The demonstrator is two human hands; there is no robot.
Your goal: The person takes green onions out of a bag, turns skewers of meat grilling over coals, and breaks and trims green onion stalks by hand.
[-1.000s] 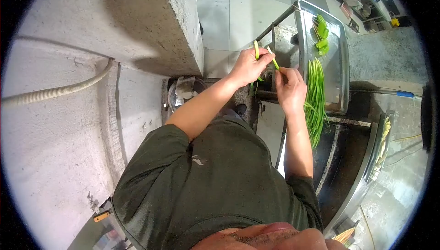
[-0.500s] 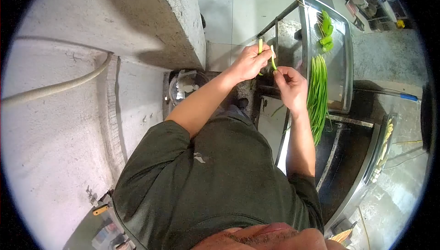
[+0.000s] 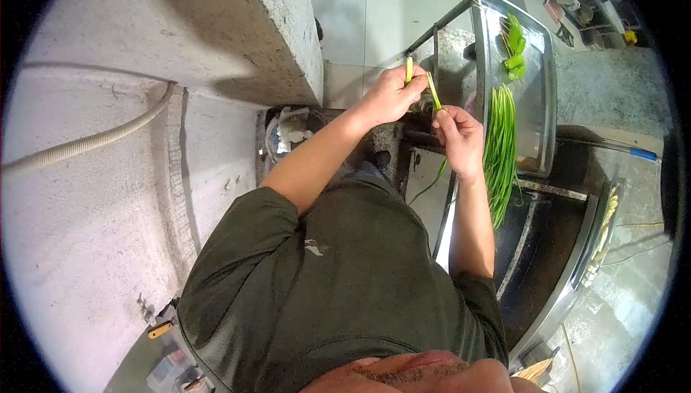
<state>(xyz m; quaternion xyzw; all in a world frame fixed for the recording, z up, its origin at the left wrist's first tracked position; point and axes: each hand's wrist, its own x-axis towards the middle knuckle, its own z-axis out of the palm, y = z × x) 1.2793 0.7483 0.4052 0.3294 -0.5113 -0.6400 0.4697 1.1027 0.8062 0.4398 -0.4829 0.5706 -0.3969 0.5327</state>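
Observation:
My left hand [image 3: 392, 96] is closed around a short yellow-green piece [image 3: 409, 69] that sticks up from the fist; whether it is a stalk or a handle I cannot make out. My right hand [image 3: 459, 134] pinches a long green stalk [image 3: 435, 92] between thumb and fingers. The stalk's pale top end leans toward my left fingertips, and its thin tail hangs below the right hand. Just right of that hand lies a bunch of long green stalks [image 3: 501, 145], partly on a clear-sided tray [image 3: 534, 116] and drooping over its near edge.
Leafy green pieces [image 3: 514, 47] lie at the tray's far end. A rough wall corner [image 3: 288, 33] stands at left, with a bin-like container [image 3: 277, 137] below it. Another tray [image 3: 612, 231] at far right holds pale pieces. A ribbed hose [image 3: 93, 141] runs along the left wall.
My right hand has turned slightly and shifted a little right. The stalk in it stands straighter, and more of its tail shows below. My left hand has barely moved.

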